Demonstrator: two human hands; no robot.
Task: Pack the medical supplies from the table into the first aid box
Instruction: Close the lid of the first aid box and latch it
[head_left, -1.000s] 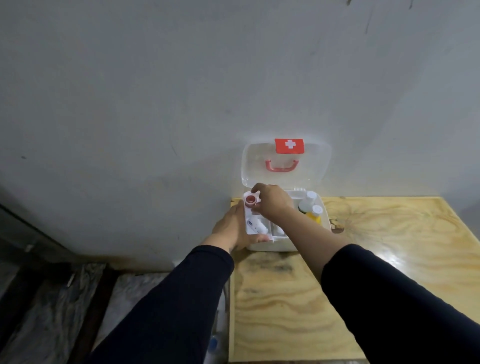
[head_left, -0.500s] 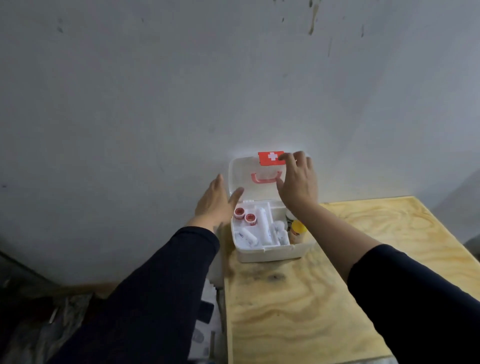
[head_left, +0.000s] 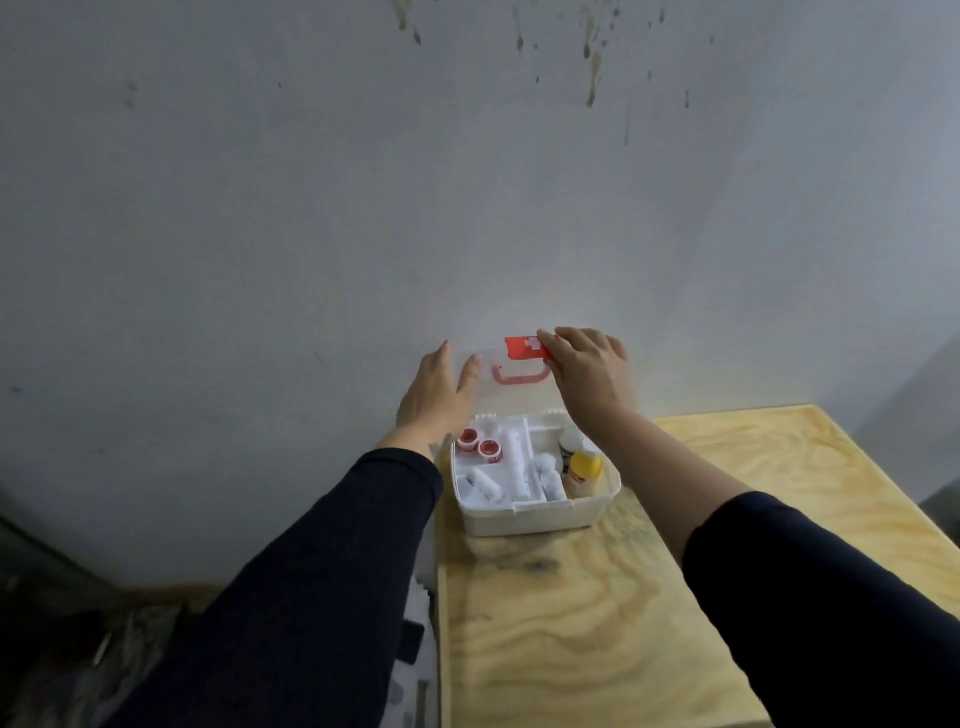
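The white first aid box (head_left: 530, 517) stands at the back left corner of the wooden table (head_left: 597, 613). Its clear lid (head_left: 511, 397) stands upright against the wall, with a red handle (head_left: 519, 375) and a red cross latch (head_left: 521, 347). Inside lie two red tape rolls (head_left: 478, 443), several white bandage rolls (head_left: 514, 467) and a yellow bottle (head_left: 584, 469). My left hand (head_left: 436, 392) rests on the lid's left edge, fingers apart. My right hand (head_left: 589, 371) grips the lid's top right edge beside the latch.
A grey wall (head_left: 415, 182) rises right behind the box. Left of the table, the floor holds dark clutter (head_left: 104, 654) and some white papers (head_left: 415, 649). The table's right part (head_left: 779, 467) is bare wood.
A second ago my right hand put a red tape roll into the box while the left held the box side. Both hands have since risen to the upright lid.
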